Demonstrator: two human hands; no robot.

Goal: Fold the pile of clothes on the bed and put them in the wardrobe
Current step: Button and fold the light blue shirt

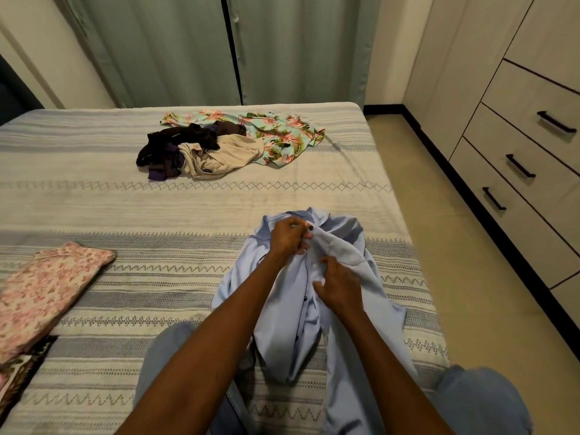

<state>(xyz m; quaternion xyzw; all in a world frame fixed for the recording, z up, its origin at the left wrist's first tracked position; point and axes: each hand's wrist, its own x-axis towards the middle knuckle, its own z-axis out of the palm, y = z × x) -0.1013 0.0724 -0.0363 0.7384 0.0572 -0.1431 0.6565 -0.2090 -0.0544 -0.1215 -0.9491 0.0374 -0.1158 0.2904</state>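
A light blue button shirt lies crumpled on the bed in front of me, with dark buttons down its front. My left hand pinches the fabric near the collar. My right hand grips the shirt front just below it. Farther up the bed lies a pile of unfolded clothes: a floral turquoise piece, a beige one and dark purple ones. A folded pink floral garment sits on a stack at the left edge.
The striped bedspread covers the bed. A wardrobe with drawers and black handles stands along the right wall, across a strip of beige floor. Green curtains hang behind the bed. My knees in blue trousers rest on the bed.
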